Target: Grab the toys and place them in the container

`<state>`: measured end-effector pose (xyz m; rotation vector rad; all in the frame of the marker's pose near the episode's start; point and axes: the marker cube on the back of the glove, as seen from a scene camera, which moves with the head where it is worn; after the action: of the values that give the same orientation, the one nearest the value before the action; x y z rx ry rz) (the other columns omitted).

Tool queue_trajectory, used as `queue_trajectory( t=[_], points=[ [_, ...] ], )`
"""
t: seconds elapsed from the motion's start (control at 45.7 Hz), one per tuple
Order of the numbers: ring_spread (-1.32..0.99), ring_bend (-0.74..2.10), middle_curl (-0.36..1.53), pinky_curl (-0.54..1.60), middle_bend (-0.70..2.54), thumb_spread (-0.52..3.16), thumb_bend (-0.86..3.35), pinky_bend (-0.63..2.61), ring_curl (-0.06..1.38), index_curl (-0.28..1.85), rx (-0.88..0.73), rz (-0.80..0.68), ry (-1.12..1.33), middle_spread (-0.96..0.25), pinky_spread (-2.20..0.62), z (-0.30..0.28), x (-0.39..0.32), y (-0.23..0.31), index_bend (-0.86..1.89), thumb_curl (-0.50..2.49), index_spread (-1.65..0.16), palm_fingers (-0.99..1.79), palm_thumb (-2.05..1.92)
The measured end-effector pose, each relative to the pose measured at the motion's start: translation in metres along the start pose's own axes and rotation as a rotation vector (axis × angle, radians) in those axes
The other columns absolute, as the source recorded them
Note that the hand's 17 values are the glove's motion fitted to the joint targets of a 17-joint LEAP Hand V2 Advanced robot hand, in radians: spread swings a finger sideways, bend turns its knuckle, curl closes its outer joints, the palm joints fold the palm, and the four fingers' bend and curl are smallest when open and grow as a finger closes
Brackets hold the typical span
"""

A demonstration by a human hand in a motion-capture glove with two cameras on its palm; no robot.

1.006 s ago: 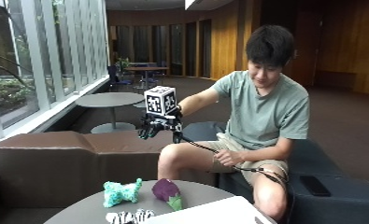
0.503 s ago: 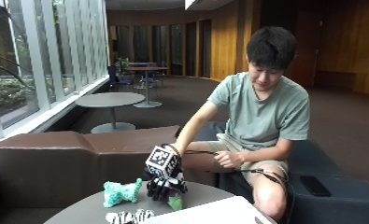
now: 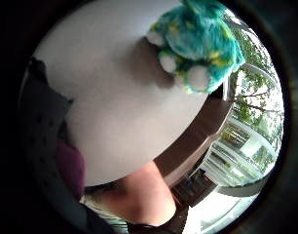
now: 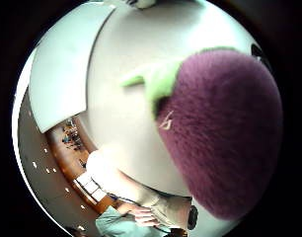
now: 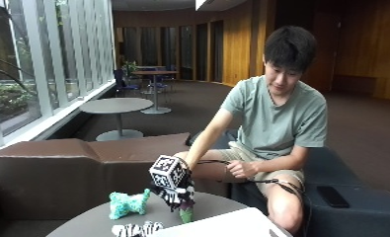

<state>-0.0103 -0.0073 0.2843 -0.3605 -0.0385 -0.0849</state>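
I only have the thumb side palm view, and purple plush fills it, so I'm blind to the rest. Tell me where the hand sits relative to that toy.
Observer: In the outside view the gloved right hand covers the purple toy; only the toy's green tip shows below it.
Operator: Give me the other toys.
Observer: A teal plush stands on the round table beside the hand, apart from it.
Operator: Keep going.
Observer: A zebra-striped toy lies at the table's near edge, next to the white container.
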Motion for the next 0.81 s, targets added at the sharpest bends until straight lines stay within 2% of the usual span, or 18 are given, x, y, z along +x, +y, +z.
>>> queue_trajectory(
  t=[0.175,0.416,0.635,0.81],
  points=[
    [-0.37,1.21,0.68,0.36,1.00,0.74,0.17,0.83,0.50,0.42,0.116,-0.020,0.011,-0.24,-0.32,-0.096,-0.017,0.009,0.79,0.63,-0.35,1.18,0.66],
    [-0.37,1.31,0.78,0.42,1.13,0.48,0.14,0.91,0.57,0.57,0.373,-0.051,0.038,-0.22,-0.35,-0.249,-0.041,0.049,0.98,0.73,-0.36,1.09,0.67],
    [-0.37,1.35,0.82,0.46,1.17,0.33,0.11,0.95,0.61,0.67,0.482,-0.101,0.044,-0.21,-0.35,-0.319,-0.119,0.049,1.01,0.80,-0.35,1.04,0.67],
    [-0.37,1.37,0.85,0.48,1.19,0.25,0.09,0.98,0.63,0.75,0.486,-0.185,0.017,-0.20,-0.36,-0.334,-0.201,0.031,1.02,0.85,-0.35,1.01,0.67]
  ],
)
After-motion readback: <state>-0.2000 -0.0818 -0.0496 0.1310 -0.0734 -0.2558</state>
